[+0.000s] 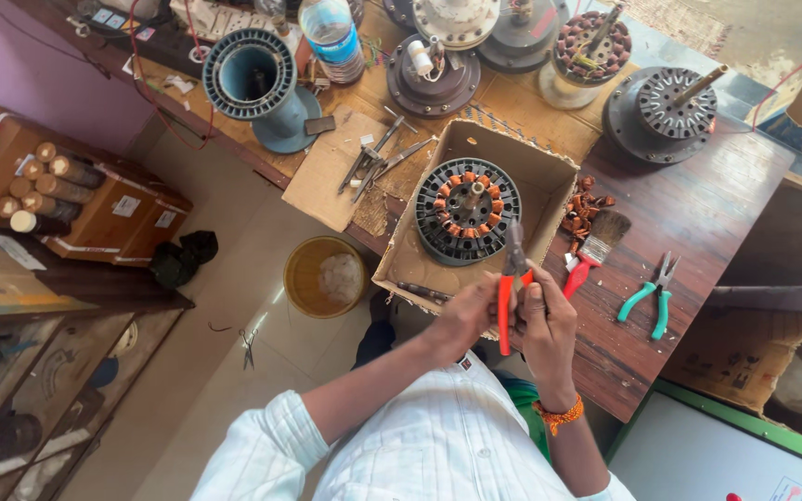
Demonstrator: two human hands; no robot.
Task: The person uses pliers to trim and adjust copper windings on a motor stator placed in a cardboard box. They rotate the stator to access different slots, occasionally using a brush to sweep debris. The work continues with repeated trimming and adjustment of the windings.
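At the centre of the frame we gripped red-handled cutters with both our left hand and right hand, jaws pointing toward the motor winding, which sat in a cardboard box that likely caught scraps on the desk.

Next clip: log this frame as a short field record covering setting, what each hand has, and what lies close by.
setting: cluttered wooden workbench, seen from above
left hand: on the red-handled cutters
right hand: gripping the same cutters
cutter tips: over the fan motor stator
stator sits in: open cardboard box
right of box: red paintbrush, green-handled pliers
floor: yellow bin
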